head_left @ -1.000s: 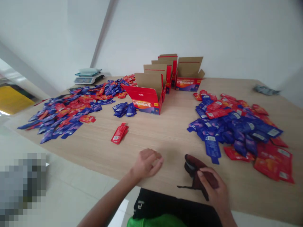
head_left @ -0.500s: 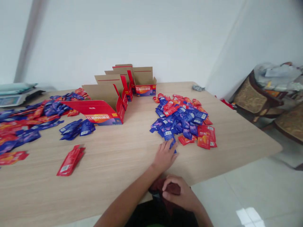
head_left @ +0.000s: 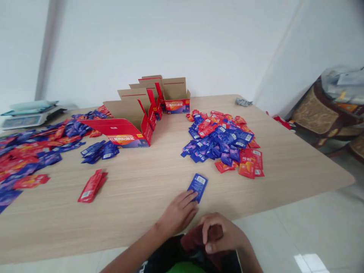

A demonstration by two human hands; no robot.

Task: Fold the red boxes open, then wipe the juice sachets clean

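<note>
Two bare hands work at the near edge of a pale wooden surface [head_left: 148, 182]. The left hand [head_left: 178, 214] reaches forward, its fingers [head_left: 186, 199] extended and lying close together, their tips touching the near left part of a blue packet [head_left: 199, 184]. The packet lies flat, label side up, near the middle; the thumb is hidden, so I cannot tell whether the fingers pinch it or only rest on it. The right hand [head_left: 223, 233], beside it at the near edge, has thumb and forefinger curled into a ring, closed around a bunched dark red cloth [head_left: 193, 239] that hangs over the person's lap.

Beyond the packet, to the right, is a mixed pile [head_left: 216, 140] of blue and red packets. To the left lie a few red packets [head_left: 90, 186], and farther off a small blue stack [head_left: 98, 151] just in front of a row of open red boxes [head_left: 129, 138]. At the far left, a larger heap [head_left: 28, 151] spreads near a scale [head_left: 25, 121]. A crumpled wrapper [head_left: 243, 102] sits at the far right corner.
</note>
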